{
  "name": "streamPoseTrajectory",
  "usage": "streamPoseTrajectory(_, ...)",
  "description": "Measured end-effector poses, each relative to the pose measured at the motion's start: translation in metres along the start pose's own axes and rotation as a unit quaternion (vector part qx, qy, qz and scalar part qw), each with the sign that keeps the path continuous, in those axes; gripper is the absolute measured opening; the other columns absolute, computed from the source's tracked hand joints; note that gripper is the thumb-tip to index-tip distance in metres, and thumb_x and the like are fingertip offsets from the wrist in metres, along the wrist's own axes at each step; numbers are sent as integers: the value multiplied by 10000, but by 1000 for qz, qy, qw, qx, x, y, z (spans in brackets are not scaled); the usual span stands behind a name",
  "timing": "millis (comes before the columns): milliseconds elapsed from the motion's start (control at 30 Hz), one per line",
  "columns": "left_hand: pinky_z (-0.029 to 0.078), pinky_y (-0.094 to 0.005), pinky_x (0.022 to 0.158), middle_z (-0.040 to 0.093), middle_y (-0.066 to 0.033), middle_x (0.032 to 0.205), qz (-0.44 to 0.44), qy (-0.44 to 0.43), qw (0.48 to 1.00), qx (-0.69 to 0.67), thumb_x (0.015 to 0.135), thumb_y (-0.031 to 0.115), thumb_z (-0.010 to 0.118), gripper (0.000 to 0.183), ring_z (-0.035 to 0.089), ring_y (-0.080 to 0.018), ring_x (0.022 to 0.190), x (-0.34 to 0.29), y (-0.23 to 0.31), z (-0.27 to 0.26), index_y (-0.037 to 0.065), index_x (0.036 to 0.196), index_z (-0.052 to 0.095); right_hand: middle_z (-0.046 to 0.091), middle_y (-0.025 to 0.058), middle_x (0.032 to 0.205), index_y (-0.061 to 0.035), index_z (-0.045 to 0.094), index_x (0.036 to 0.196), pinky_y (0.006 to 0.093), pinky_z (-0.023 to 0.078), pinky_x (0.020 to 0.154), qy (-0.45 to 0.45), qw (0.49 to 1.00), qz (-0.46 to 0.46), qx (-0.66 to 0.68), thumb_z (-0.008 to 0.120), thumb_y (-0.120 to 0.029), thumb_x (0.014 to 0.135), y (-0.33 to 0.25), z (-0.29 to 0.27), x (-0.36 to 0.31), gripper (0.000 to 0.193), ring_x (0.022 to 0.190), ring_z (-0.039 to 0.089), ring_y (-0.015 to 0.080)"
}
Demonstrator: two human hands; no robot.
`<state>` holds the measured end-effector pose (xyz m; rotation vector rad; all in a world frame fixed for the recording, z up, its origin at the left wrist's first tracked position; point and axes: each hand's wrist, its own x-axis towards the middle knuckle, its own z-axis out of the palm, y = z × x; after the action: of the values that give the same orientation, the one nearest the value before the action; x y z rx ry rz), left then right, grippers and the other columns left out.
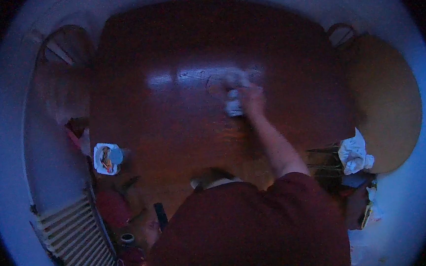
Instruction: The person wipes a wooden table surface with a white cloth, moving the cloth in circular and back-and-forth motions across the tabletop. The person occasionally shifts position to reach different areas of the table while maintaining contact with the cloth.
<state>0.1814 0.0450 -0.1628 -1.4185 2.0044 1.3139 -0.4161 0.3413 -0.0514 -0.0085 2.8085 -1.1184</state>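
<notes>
My right arm reaches out over the dark wooden table (187,120). At its end my right hand (252,100) is smeared by motion, its fingers closed around a pale, crumpled cloth (234,107) that touches the tabletop. Part of the cloth shows on the far side of the hand, also blurred. Low at my left side, a patch of skin that looks like my left hand (152,232) shows beside my dark red shirt. Next to it is a dark, narrow, flat-sided object (160,215). Dim light hides the fingers there, and I cannot tell whether they grip it.
A white square dish (107,159) with small mixed items and a pale round piece sits at the table's left edge. To the right stand a round tan tabletop (383,101) and a crumpled white cloth (355,152). Chairs and a slatted radiator (77,236) are at the left.
</notes>
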Motion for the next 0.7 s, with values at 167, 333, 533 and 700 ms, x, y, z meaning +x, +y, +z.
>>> streamPoseTrajectory(167,482,-311,755,646,-91,924,-17,-56,998,7,929,175,512,243,606,-198,823,-18,-46,38,29,1088,623,580,140,1081,-174,627,1128,457,497,757,174,955,17,-241,631,-289,815,52,-53,-14,334,924,590,333)
streamPoseTrajectory(333,481,-308,754,646,-88,921,-14,-65,998,24,929,171,514,239,604,-194,820,-35,-41,40,28,1086,625,622,179,1030,-49,614,1073,463,461,772,93,983,-143,-70,499,-379,875,-26,87,-38,402,968,597,322)
streamPoseTrajectory(533,480,-304,753,645,-83,918,-2,-64,997,31,929,166,516,235,602,-188,818,-36,5,55,28,1083,628,626,159,974,-63,671,828,454,472,792,-113,904,-411,-21,595,-163,750,-124,149,-114,147,923,602,310)
streamPoseTrajectory(700,479,-301,752,645,-80,915,-10,-68,998,12,929,161,518,231,601,-183,815,-39,46,96,27,1081,630,646,143,960,-34,621,1039,432,490,760,-176,970,-54,160,585,-205,834,-13,33,-28,270,870,616,271)
